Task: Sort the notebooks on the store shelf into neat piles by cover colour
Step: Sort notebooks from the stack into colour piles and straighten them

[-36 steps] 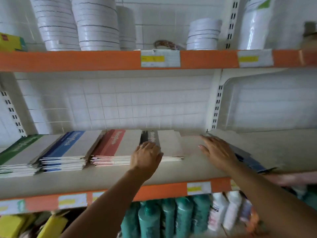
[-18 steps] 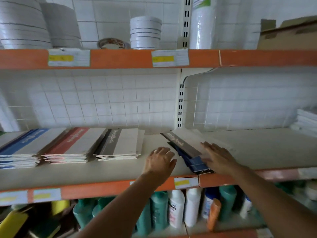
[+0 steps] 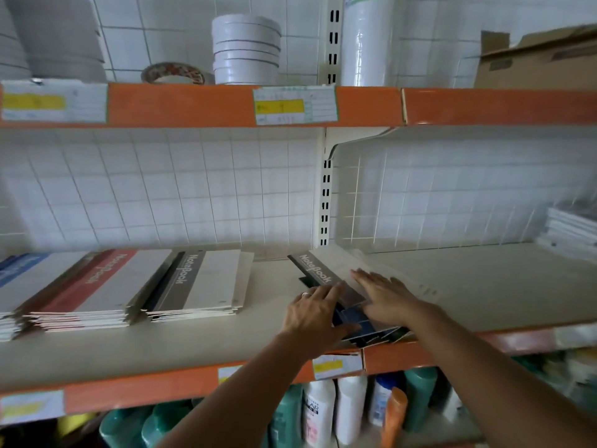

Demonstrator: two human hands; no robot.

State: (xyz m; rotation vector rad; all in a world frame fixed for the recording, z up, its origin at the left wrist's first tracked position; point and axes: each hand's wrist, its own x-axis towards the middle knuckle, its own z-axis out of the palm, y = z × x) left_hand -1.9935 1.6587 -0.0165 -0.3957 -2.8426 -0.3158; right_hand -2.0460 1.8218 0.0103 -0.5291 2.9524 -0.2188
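A white-tiled wall backs a cream store shelf (image 3: 200, 344) with an orange front edge, running across the middle of the frame. To the right of centre the board lies bare up to a white stack (image 3: 571, 231) at the far right edge, and a bare strip separates the sorted piles from the loose heap.

Three sorted piles show at the left: a blue pile (image 3: 19, 279) cut by the frame edge, a red pile (image 3: 93, 286), and a black pile (image 3: 197, 282) printed "NoteBook". Just right of centre a loose heap of notebooks (image 3: 326, 270) sits askew, its top cover also reading "NoteBook", with dark blue covers fanning out beneath and overhanging the shelf's front edge.

The left hand (image 3: 311, 315) rests on the heap's left side, fingers straight and close together; whether the thumb hooks under is hidden. The right hand (image 3: 386, 295) lies flat on top, fingers spread.

Price tags with yellow bands, unreadable, are stuck on both orange edges. Bottles (image 3: 318, 412) stand on the shelf below.
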